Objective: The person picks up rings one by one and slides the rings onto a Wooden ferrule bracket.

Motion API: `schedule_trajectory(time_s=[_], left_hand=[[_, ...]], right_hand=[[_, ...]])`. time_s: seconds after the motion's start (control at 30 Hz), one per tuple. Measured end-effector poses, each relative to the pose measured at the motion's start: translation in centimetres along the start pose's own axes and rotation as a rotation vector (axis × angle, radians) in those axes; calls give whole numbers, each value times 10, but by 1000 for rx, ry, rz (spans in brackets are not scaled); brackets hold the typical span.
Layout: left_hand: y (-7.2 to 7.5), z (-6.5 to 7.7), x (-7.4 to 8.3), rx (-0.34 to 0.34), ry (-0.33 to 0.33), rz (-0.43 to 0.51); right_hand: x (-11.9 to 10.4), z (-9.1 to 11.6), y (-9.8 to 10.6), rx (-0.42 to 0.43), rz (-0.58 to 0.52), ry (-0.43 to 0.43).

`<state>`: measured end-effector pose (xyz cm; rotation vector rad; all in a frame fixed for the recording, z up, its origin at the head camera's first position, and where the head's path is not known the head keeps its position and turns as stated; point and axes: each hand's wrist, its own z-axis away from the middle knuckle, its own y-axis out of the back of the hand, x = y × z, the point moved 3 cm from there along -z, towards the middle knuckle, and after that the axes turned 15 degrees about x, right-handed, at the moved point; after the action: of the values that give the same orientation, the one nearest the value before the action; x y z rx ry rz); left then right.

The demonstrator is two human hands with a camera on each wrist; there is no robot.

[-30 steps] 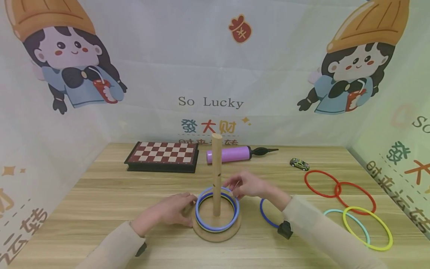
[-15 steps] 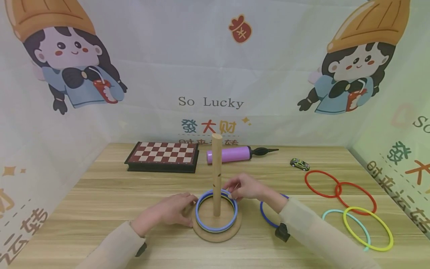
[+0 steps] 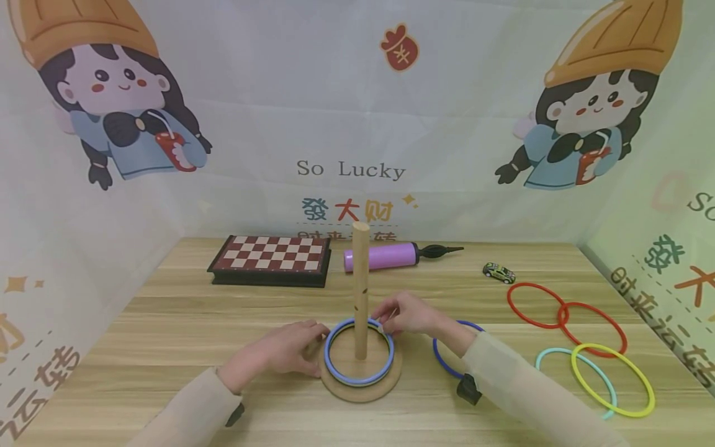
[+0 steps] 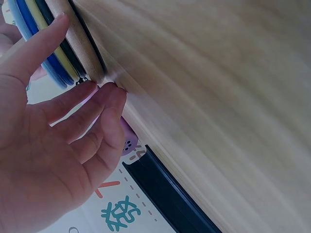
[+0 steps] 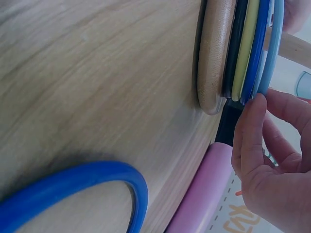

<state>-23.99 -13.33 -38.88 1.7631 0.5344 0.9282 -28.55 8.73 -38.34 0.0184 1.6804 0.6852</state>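
A ring-toss stand with a round wooden base (image 3: pixel 360 394) and upright peg (image 3: pixel 360 279) stands mid-table. Black, yellow, dark blue and light blue rings are stacked round the peg, clearest in the wrist views. My left hand (image 3: pixel 285 347) holds the base's left edge, thumb and fingertips spread along its rim, as the left wrist view shows (image 4: pixel 58 145). At the stack's far right side, my right hand (image 3: pixel 408 313) pinches the topmost light blue ring (image 3: pixel 360 380). In the right wrist view its fingertips meet that ring's (image 5: pixel 272 58) edge, beside the dark blue ring (image 5: pixel 257 53).
Another blue ring (image 3: pixel 441 358) lies under the right forearm. Two red rings (image 3: pixel 527 284), a cyan ring (image 3: pixel 609 382) and a yellow ring (image 3: pixel 648 388) overlap on the right. Behind are a chessboard box (image 3: pixel 270 261), purple hand pump (image 3: pixel 385 256) and toy car (image 3: pixel 498 273).
The right hand has moved slightly down, lowering the light blue ring's far side until it lies level over the stack. The left hand has stayed in place at the base.
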Motion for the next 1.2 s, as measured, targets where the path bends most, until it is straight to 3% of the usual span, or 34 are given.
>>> schedule_trajectory(time_s=[0.57,0.83,1.03,1.2], left_hand=[[0,0,0,0,-1,7],[0,-1,-2,-2,8,8],[1,-1,0,-5,9,18],[1,-1,0,-4,8,17]], right_hand=[[2,1,7,22,0,-25],[7,9,38,68,20,0],[17,20,66,96,74,84],[30,33,84,79,77,39]])
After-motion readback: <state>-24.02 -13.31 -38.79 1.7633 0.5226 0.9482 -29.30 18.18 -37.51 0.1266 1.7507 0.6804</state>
